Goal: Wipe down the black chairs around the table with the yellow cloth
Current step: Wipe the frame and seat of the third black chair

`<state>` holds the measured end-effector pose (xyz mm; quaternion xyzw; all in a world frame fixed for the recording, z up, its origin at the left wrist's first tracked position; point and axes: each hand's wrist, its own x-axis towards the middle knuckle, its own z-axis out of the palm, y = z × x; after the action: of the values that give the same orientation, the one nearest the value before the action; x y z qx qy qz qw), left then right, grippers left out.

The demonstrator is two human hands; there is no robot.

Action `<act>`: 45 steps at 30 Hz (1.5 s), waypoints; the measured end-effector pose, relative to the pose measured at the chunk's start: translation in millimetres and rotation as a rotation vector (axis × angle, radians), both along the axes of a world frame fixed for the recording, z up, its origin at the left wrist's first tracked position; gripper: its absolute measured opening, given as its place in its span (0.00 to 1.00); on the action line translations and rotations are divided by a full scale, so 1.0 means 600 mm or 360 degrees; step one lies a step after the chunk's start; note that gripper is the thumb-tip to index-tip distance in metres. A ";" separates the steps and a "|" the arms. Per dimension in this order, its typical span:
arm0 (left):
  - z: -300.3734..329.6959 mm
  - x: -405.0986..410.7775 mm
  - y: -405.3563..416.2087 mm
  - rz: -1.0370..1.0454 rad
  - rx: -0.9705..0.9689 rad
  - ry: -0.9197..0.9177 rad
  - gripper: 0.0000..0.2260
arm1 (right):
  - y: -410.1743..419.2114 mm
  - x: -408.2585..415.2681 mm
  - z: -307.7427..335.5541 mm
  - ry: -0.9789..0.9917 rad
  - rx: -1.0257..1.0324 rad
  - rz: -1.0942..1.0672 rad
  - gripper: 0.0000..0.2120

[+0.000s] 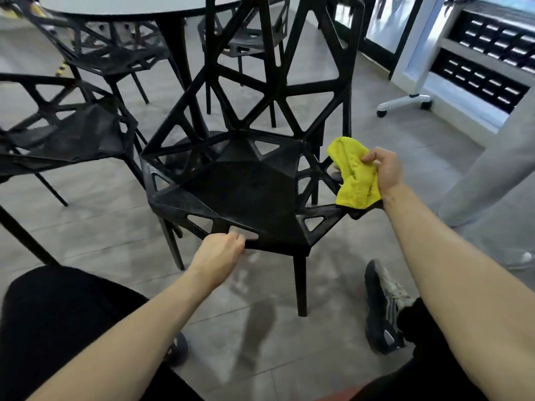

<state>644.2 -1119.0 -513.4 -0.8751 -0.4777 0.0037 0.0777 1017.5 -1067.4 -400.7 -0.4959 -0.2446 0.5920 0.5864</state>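
Head view: yellow cloth hides right hand fingers.

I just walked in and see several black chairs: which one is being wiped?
Start at the round table. The nearest chair is the one being wiped. Unlike its neighbours, the left hand grips its front edge and the right hand holds a yellow cloth against its right side.
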 end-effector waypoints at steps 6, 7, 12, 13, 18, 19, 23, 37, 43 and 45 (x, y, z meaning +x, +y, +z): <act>-0.004 -0.008 -0.007 -0.0077 0.0047 0.0092 0.16 | -0.041 -0.011 -0.015 -0.0037 -0.0110 -0.0072 0.27; -0.003 -0.011 -0.009 -0.0111 0.0061 0.0091 0.16 | -0.058 -0.010 -0.018 -0.0047 -0.0129 -0.0086 0.28; -0.009 -0.045 0.019 -0.0310 0.0085 0.0165 0.11 | -0.145 -0.026 -0.022 0.0095 -0.0064 -0.0131 0.19; -0.008 -0.057 0.036 -0.0327 0.0078 0.0206 0.10 | -0.160 -0.036 -0.028 0.0146 -0.0057 -0.0147 0.19; 0.051 -0.039 0.145 0.0205 -0.0064 0.0151 0.08 | -0.155 -0.145 -0.037 -0.0018 -0.0115 -0.0136 0.21; 0.068 -0.016 0.153 0.0316 -0.0090 0.0025 0.09 | -0.143 -0.168 -0.034 -0.0137 -0.0112 -0.0098 0.19; 0.118 0.059 0.105 0.0249 0.0086 -0.0642 0.10 | -0.107 -0.175 -0.044 -0.0484 -0.0147 0.0023 0.14; 0.129 0.275 0.070 -0.0151 -0.0021 -0.0082 0.08 | -0.170 -0.021 -0.112 -0.1621 -0.0462 -0.0080 0.15; 0.138 0.208 0.102 -0.0140 -0.0064 0.0025 0.10 | -0.165 -0.003 -0.094 -0.1552 -0.0467 -0.0219 0.29; 0.156 0.185 0.124 -0.0142 -0.0066 0.0107 0.11 | -0.172 0.000 -0.087 -0.1581 -0.0387 -0.0234 0.26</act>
<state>755.0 -1044.5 -420.0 -0.8964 -0.4350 0.0397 0.0756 1017.6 -1170.4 -452.6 -0.7978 -0.3874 0.2663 0.3776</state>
